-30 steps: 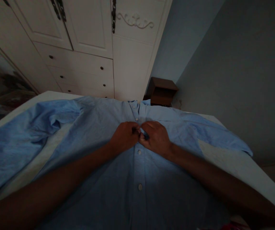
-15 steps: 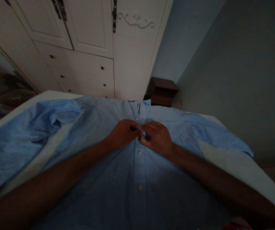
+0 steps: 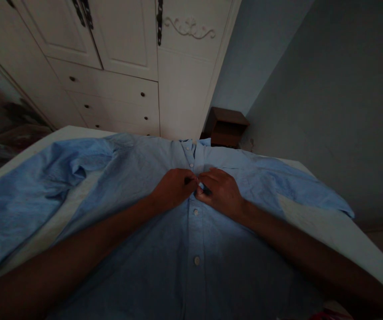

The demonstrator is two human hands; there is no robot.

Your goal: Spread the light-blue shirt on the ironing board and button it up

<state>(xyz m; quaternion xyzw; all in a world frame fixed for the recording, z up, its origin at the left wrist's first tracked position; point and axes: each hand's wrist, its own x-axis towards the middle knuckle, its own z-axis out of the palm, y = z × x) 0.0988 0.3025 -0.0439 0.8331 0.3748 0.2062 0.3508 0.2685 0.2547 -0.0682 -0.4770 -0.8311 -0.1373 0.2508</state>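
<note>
A light blue button-up shirt [image 3: 138, 266] lies front side up with its collar at the far side and its sleeves spread left and right. My left hand [image 3: 175, 189] pinches the front placket between thumb and fingers. Facing it, my right hand [image 3: 220, 191] is closed on the placket's other side, and the fingertips of both hands meet there. The spot they pinch is hidden by the fingers. Below the hands, one white button [image 3: 195, 212] and a lower button [image 3: 196, 261] show on the placket. Another small button [image 3: 191, 165] shows above them, near the open collar.
Under the shirt is a white tabletop [image 3: 334, 231]. Beyond it stands a white wardrobe [image 3: 184, 98] with drawers and dark handles. A small brown cabinet [image 3: 229, 116] sits in the corner by the grey wall [image 3: 328, 111]. Dim clutter lies at far left.
Both hands stay pinched at the same place on the placket. The fingers have shifted only slightly, and the shirt lies as before.
</note>
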